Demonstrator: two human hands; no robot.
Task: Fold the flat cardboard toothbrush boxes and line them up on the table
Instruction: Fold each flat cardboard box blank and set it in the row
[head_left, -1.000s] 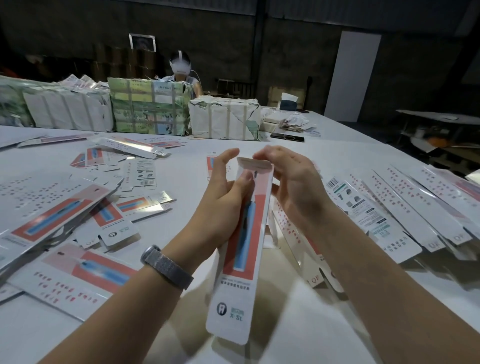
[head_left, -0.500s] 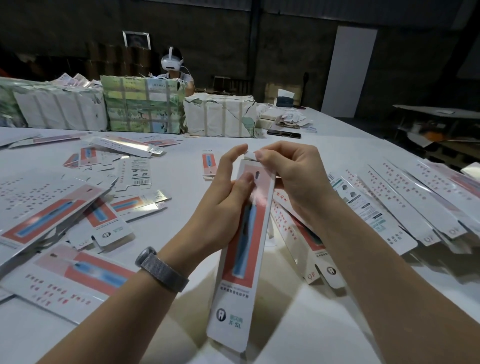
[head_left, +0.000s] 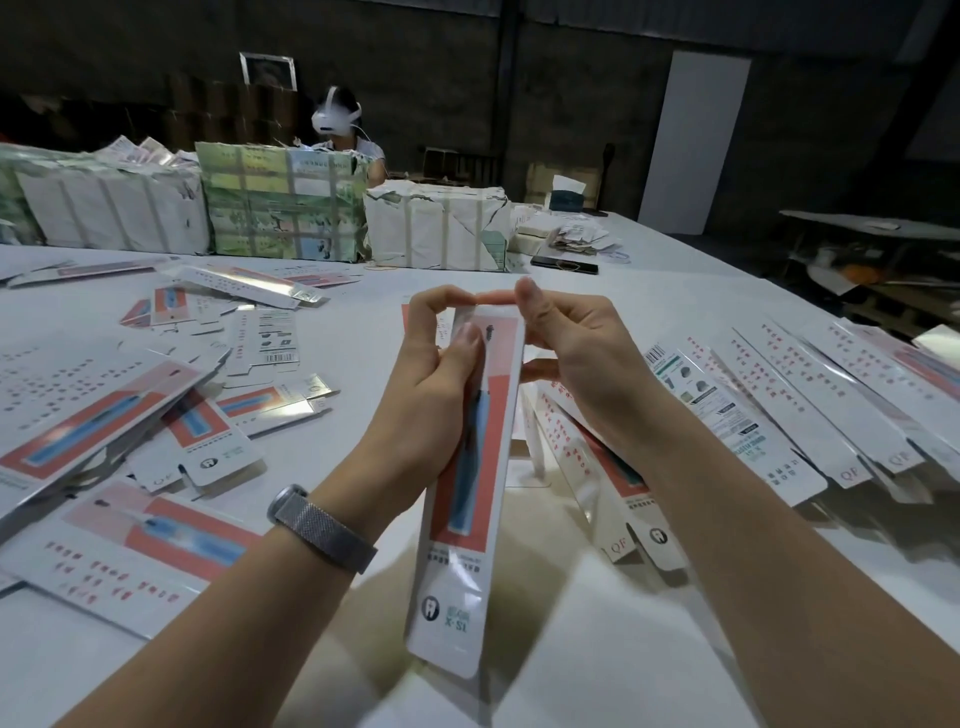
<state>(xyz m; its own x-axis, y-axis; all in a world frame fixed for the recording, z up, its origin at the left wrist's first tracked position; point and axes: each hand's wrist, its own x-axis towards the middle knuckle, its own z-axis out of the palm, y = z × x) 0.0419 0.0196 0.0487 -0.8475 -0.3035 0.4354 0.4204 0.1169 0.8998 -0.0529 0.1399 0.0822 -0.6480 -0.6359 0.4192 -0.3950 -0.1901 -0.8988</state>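
1. The toothbrush box (head_left: 470, 483) stands lengthwise at the frame's centre, raised off the surface (head_left: 649, 322), so its far end is free to close.
2. My left hand (head_left: 426, 395) grips its upper part, thumb across the printed face, fingers curled behind, steadying it.
3. My right hand (head_left: 576, 358) pinches the top flap (head_left: 493, 299) with fingers curled, seemingly tucking it in.
4. Finished boxes (head_left: 810, 415) lie in a row at the right, probably where this one goes.
5. Flat blanks (head_left: 119, 436) are scattered at the left, within reach.
6. Wrapped bundles (head_left: 280, 202) sit at the upper left, with a person wearing a headset (head_left: 337, 117) behind them.
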